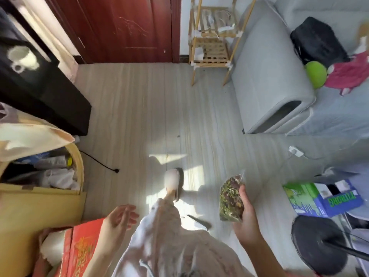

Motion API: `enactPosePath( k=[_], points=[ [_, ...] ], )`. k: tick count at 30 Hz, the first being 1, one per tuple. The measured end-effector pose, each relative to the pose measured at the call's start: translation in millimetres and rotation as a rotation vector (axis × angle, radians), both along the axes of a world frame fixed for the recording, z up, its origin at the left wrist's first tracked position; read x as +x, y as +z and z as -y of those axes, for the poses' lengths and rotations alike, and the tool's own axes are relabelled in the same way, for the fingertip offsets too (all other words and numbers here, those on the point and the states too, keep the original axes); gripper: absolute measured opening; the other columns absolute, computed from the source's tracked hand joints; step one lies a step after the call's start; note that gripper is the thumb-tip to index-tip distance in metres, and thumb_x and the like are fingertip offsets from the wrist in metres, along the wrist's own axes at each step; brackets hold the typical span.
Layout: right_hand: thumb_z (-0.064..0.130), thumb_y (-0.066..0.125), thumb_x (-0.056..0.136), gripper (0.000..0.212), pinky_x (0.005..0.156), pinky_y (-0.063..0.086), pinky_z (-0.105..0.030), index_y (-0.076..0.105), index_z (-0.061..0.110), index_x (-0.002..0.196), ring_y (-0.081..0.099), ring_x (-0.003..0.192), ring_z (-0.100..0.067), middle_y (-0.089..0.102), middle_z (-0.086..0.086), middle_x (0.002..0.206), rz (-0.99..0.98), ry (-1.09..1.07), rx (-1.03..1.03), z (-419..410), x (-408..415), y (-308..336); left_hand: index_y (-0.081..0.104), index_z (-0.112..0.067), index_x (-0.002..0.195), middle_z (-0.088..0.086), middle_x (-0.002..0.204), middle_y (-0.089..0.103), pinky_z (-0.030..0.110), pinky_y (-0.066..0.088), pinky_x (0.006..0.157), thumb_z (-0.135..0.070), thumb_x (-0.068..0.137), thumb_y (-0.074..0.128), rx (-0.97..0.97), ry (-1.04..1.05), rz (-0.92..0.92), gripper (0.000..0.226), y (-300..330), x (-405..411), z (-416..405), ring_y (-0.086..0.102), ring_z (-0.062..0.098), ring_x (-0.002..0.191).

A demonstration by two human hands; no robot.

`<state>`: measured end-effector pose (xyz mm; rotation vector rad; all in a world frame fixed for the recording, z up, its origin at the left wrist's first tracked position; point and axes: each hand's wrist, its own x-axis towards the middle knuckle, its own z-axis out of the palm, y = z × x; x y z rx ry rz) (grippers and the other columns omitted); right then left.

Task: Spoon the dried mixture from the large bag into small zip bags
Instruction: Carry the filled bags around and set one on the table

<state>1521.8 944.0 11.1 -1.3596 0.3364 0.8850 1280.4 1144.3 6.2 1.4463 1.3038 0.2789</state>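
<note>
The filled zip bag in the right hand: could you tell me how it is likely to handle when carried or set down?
The zip bag looks soft and probably light, since thin clear plastic holds loose dried leaves. The right hand grips only one side, so it may sag or slip. Laid flat it should stay put; stood upright it would probably flop over.

Open pale floor [139, 116] is left through the middle, toward twelve o'clock. At nine o'clock the way is closed by a black cabinet [40, 86] and a yellow bin [40, 196]; at seven, by a red box [83, 246]. At two o'clock a grey sofa [269, 76] stands; at three, a green-and-blue carton [319, 198]; at four, a black fan base [317, 244]. A wooden shelf [211, 41] is set at one o'clock.
</note>
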Motion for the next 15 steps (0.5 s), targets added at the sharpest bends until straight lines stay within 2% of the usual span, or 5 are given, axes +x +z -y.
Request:
enactPosePath(
  k=[2, 6, 10, 12, 15],
  points=[
    [0.022, 0.045, 0.099, 0.018, 0.063, 0.055, -0.024, 0.063, 0.021, 0.102, 0.071, 0.083, -0.009, 0.075, 0.007, 0.090, -0.008, -0.032, 0.011, -34, 26, 0, 0.067, -0.015, 0.082, 0.006, 0.066, 0.069, 0.024, 0.054, 0.058, -0.008, 0.095, 0.049, -0.005, -0.063, -0.019, 0.023, 0, 34, -42, 0.067, 0.025, 0.066],
    [0.043, 0.046, 0.095, 0.041, 0.071, 0.054, -0.034, 0.058, 0.015, 0.122, 0.067, 0.093, -0.020, 0.068, -0.008, 0.107, -0.049, -0.067, 0.034, -111, 84, 5, 0.065, -0.019, 0.081, 0.001, 0.065, 0.069, 0.032, 0.054, 0.063, -0.007, 0.094, 0.050, 0.077, -0.221, -0.058, 0.023, 12, 108, -134, 0.065, 0.011, 0.059],
    [0.031, 0.053, 0.095, 0.041, 0.080, 0.054, -0.028, 0.052, 0.012, 0.132, 0.065, 0.104, -0.013, 0.068, 0.000, 0.115, 0.008, -0.079, 0.045, -173, 133, 15, 0.063, -0.020, 0.083, -0.006, 0.069, 0.069, 0.019, 0.051, 0.062, -0.002, 0.095, 0.047, 0.134, -0.396, -0.067, 0.027, 34, 189, -220, 0.063, 0.003, 0.057],
    [0.026, 0.053, 0.097, 0.033, 0.073, 0.056, -0.020, 0.056, 0.010, 0.126, 0.068, 0.097, -0.007, 0.073, 0.007, 0.105, 0.020, -0.092, 0.054, -201, 158, 16, 0.063, -0.017, 0.088, -0.007, 0.073, 0.068, 0.013, 0.050, 0.062, -0.005, 0.096, 0.046, 0.177, -0.481, -0.053, 0.022, 46, 228, -255, 0.064, 0.002, 0.061],
    [0.040, 0.049, 0.096, 0.030, 0.061, 0.055, -0.027, 0.071, 0.020, 0.099, 0.071, 0.078, -0.010, 0.074, 0.005, 0.083, 0.010, -0.106, 0.039, -235, 189, 21, 0.063, -0.014, 0.090, -0.003, 0.076, 0.069, 0.016, 0.051, 0.066, -0.005, 0.096, 0.045, 0.194, -0.510, -0.015, 0.021, 58, 278, -294, 0.064, 0.004, 0.064]
  ],
)
